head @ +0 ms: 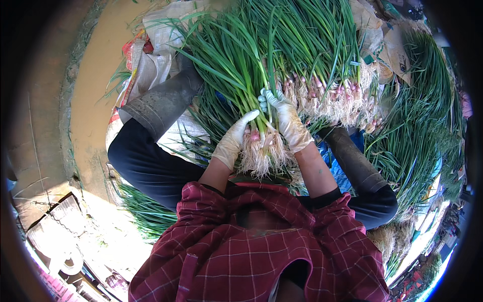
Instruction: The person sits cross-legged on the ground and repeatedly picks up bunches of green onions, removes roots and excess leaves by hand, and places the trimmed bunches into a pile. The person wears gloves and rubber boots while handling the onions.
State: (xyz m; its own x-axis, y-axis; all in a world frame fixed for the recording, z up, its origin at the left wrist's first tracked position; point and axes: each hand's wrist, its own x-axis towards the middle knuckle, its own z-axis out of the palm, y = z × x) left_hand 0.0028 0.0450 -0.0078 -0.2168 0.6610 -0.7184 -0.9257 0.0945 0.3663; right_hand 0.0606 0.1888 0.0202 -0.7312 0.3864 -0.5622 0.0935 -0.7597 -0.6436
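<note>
Between my knees I hold a bunch of green garlic [247, 88], its long leaves fanning away from me and its pale roots hanging towards my lap. My left hand [234, 139], in a thin whitish glove, wraps the bunch's left side just above the pinkish bulbs. On the right, my right hand [286, 117], in a stained glove of the same kind, grips stalks at the bunch's upper right with curled fingers. Its palm side is hidden. Just beyond that hand lies a larger pile of green garlic [317, 56] with tangled whitish roots [332, 100] facing me.
More leafy garlic [411, 124] is heaped along the right. Woven sacks [151, 64] lie by my left boot [162, 102], and blue plastic sheeting [339, 173] shows near my right boot [351, 158]. Another leafy heap [145, 211] sits behind my left thigh. Muddy water [94, 94] lies at left.
</note>
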